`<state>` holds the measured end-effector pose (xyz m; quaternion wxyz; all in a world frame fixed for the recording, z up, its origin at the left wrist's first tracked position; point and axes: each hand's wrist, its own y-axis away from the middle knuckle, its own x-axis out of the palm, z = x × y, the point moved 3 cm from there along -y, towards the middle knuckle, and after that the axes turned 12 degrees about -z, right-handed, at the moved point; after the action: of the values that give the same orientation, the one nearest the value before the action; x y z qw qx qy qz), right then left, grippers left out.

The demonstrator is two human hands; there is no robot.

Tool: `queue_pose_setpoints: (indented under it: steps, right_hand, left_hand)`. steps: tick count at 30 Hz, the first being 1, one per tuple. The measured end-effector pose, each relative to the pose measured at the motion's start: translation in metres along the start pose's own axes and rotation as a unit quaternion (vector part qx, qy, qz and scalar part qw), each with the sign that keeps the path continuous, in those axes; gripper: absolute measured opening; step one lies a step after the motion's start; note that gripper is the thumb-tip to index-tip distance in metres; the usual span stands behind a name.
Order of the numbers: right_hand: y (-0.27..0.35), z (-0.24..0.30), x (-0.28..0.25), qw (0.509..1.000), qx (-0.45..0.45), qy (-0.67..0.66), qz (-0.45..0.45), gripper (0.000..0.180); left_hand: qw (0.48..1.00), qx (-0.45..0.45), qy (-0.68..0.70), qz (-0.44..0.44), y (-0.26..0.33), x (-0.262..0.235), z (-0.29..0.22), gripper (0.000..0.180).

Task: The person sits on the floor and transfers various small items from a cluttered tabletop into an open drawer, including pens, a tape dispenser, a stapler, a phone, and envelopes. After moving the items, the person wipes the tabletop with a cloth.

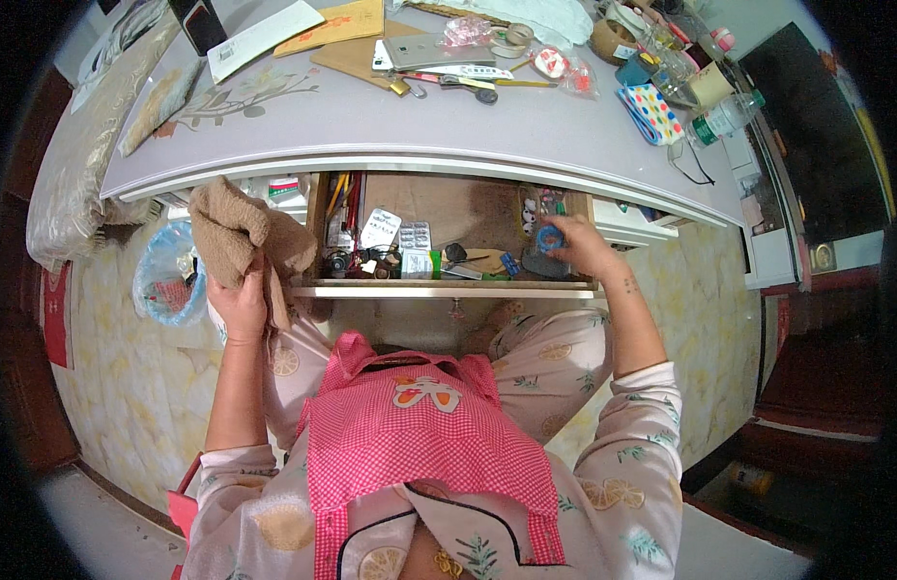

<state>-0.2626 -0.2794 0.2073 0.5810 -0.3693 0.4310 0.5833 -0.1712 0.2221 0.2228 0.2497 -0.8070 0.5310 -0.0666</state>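
Note:
My left hand (pixel 240 305) grips a brown fleecy cloth (pixel 238 230), bunched up beside the left end of the open drawer (pixel 456 201). Over the drawer's right end, my right hand (pixel 588 251) has its fingers closed on a small round blue object (pixel 549 239); its exact kind is too small to tell. Under and beside that hand lie a dark rounded item (pixel 542 265) and a clear box of small things (pixel 537 203). Pens and pencils (pixel 344 201), blister packs of pills (pixel 415 235) and several small oddments fill the drawer's left and front parts.
Above the drawer is a pale desk (pixel 371 126) with envelopes (pixel 332 27), scissors (pixel 482 94), a dotted cloth (pixel 651 114), glasses (pixel 693 164) and a plastic bottle (pixel 724 118). A lined waste bin (pixel 168 280) stands at the left. The drawer front is close above my knees.

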Motion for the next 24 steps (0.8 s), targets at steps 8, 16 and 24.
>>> queue_pose_setpoints:
  steps: [8,16,24]
  right_hand:
    - [0.009,-0.016,0.023,0.998,-0.004,0.045,0.033,0.064]
    - [0.003,0.008,0.0,0.997,-0.064,0.025,0.023,0.051]
    - [-0.039,0.072,-0.061,0.968,-0.011,-0.245,-0.046,0.025]
  left_hand:
    - [1.0,-0.01,0.002,-0.004,0.0,0.002,-0.005,0.036]
    - [1.0,-0.004,-0.02,-0.009,0.0,-0.003,0.002,0.034]
    - [1.0,0.0,-0.002,0.002,0.0,-0.001,-0.007,0.032]
